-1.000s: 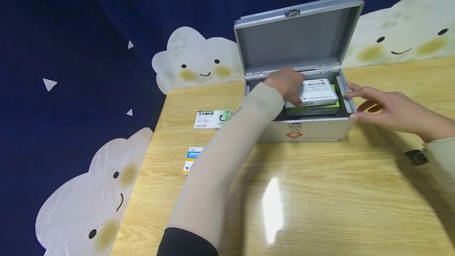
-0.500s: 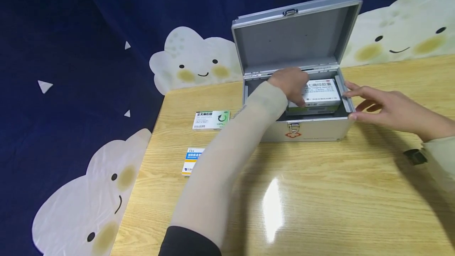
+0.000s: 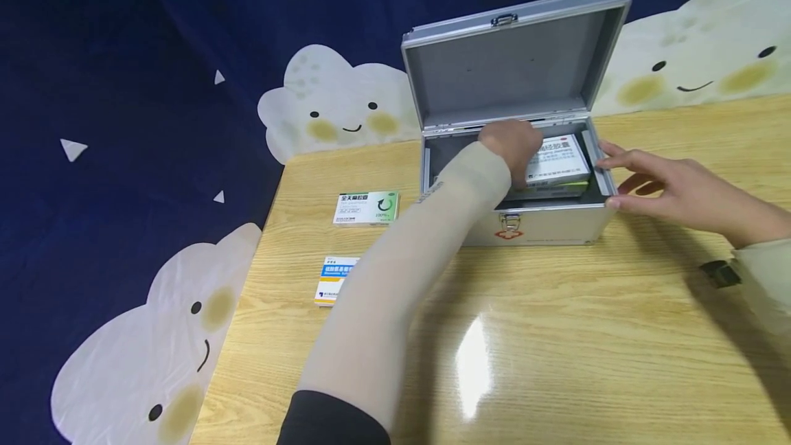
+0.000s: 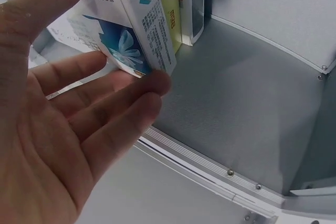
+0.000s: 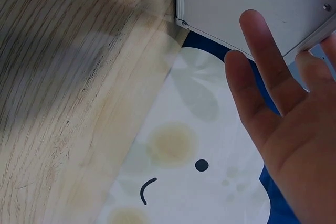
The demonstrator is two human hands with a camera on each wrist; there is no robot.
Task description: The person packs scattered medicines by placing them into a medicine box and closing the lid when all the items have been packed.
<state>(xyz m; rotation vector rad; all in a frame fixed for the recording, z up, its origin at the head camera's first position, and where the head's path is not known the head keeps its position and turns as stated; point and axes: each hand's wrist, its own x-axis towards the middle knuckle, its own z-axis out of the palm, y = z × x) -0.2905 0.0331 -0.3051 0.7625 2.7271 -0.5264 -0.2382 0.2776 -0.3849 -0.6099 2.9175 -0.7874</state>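
In the head view an aluminium first-aid case (image 3: 546,226) stands with its lid up. My left hand (image 3: 513,150) reaches inside it and grips the left end of a white medicine box (image 3: 559,158), which lies over a green one (image 3: 556,191). Seen from the left wrist, this white medicine box (image 4: 147,35) tilts between my thumb above and fingertips at its lower edge; a yellow-green box (image 4: 169,6) stands beside it. My right hand (image 3: 670,184) touches the case's right rim with its fingers and the front corner with its thumb. From the right wrist, its fingers (image 5: 265,59) look straight.
On the wooden table (image 3: 556,335) left of the case lie a white-green medicine box (image 3: 367,208) and a blue-white-orange one (image 3: 334,281), partly covered by my left sleeve. The open lid (image 3: 513,64) rises at the back, before a dark blue cloth with cloud prints.
My left hand has shifted a little to the right, covering more of the white medicine box, whose angle has changed slightly. The right hand keeps its place on the case's rim.
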